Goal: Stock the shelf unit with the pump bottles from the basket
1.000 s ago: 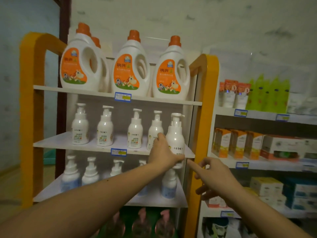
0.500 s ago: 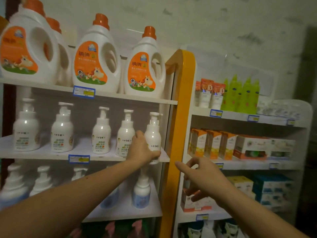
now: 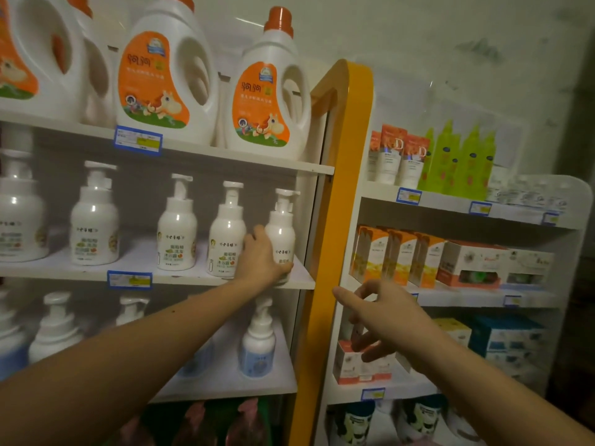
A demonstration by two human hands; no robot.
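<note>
We see the left hand [image 3: 262,263] gripping a pump bottle [image 3: 280,235] at the right end of the middle shelf [image 3: 302,280], apparently set down. Right hand [image 3: 383,313] hangs loose, holding nothing. Four bottles [image 3: 177,233] already line up alongside; basket out of view.

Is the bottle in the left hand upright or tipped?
Upright. The bottle stands on the middle shelf, pump on top, with the left hand holding it.
</note>
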